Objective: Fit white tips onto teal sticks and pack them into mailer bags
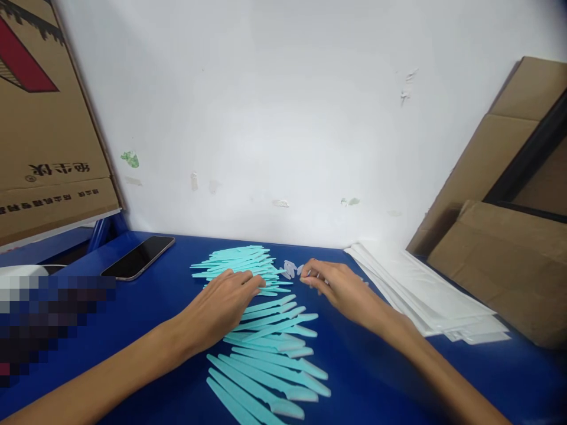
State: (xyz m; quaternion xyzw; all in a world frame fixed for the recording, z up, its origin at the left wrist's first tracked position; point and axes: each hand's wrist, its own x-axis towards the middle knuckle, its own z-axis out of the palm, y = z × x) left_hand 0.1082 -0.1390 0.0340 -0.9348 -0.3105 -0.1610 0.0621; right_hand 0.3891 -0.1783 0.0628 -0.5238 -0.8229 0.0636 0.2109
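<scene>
Turquoise facial razors point(274, 342), apparently light, stiff and smooth, lie piled and fanned across a blue surface point(376, 372); the slim handles look the safer hold, clear of the pale-edged heads. A palm-down left hand point(230, 295) curls over the pile, its grip's contents hidden. The right hand point(339, 286), thumb inward, narrows to a pinch beside translucent caps point(289, 270); whether it holds one cannot be told.

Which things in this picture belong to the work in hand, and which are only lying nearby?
Likely in use:
turquoise sticks, at the left hand
small translucent pieces, beside the right hand

Probably just lying about:
phone
left-side cardboard box
white sheets, though their use is unclear
</scene>
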